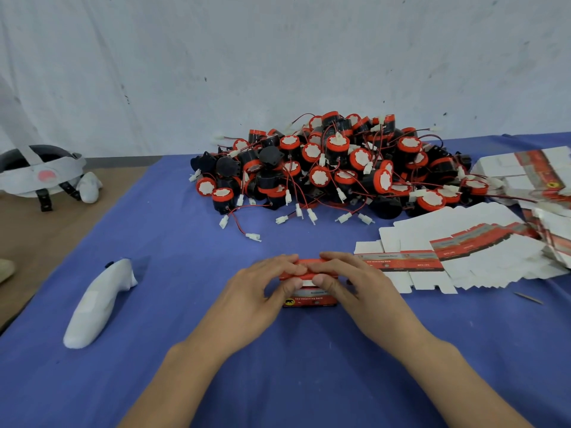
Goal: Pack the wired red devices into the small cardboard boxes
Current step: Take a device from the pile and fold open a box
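Both hands meet over one small cardboard box [309, 297] at the centre of the blue cloth [185, 359] in the head view. The left hand [262, 287] and right hand [350, 284] each curl their fingers over its red top, thumbs pressed to the near face, so both grip it. Whether a device is already inside cannot be told.

Thin printed card like this is probably light and easily crushed. It is best held by the side walls while the flap is tucked, not squeezed across the top. The near face seems to read "12v reversing horn" beside a small black emblem on yellow, though the print is blurred.

At twelve to one o'clock from the box lies the pile of wired red devices [333, 168]. They are rigid plastic drums with thin red leads and white plugs that look prone to snagging, so each is better lifted by its body.

Flat box blanks [463, 261] fan out at two to three o'clock. A white controller [99, 304] lies at nine o'clock and a headset [40, 171] at ten.
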Demonstrator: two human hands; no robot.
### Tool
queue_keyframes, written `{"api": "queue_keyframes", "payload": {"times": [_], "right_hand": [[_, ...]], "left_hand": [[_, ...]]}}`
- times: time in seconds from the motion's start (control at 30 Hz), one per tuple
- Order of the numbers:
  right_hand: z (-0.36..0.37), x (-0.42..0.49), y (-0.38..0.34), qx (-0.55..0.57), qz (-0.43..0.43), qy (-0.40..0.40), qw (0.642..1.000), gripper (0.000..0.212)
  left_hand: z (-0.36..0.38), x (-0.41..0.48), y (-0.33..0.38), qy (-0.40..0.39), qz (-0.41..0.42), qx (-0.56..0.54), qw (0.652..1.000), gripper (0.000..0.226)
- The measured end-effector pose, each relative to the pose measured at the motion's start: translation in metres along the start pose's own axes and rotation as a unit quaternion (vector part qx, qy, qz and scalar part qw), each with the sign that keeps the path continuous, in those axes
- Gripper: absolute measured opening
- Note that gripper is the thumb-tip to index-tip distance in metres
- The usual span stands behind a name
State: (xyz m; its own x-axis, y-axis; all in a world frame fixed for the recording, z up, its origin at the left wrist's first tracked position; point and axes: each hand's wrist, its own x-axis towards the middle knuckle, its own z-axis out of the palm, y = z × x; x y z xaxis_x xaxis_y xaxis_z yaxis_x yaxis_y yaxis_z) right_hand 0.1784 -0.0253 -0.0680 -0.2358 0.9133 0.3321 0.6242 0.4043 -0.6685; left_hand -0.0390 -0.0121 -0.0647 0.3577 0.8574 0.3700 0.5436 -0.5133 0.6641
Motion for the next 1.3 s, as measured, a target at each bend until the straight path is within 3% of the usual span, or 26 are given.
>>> {"api": "queue_keyframes", "payload": {"times": [0.27,0.5,0.73,1.3], "right_hand": [[-0.003,0.0,0.003,-0.007,0.001,-0.037,0.999,0.029],[-0.009,-0.006,0.007,-0.096,-0.012,-0.097,0.991,0.05],[-0.011,-0.007,0.005,-0.113,-0.02,-0.107,0.988,0.054],[-0.011,-0.01,-0.001,-0.079,-0.017,-0.091,0.993,0.04]], "left_hand": [[0.003,-0.003,-0.001,0.0,-0.002,-0.03,1.0,0.028],[-0.003,-0.006,-0.007,-0.042,0.021,0.049,0.998,0.039],[-0.005,-0.007,-0.007,-0.06,0.019,0.061,0.996,0.041],[-0.004,-0.009,-0.006,-0.068,0.019,0.063,0.996,0.041]]}}
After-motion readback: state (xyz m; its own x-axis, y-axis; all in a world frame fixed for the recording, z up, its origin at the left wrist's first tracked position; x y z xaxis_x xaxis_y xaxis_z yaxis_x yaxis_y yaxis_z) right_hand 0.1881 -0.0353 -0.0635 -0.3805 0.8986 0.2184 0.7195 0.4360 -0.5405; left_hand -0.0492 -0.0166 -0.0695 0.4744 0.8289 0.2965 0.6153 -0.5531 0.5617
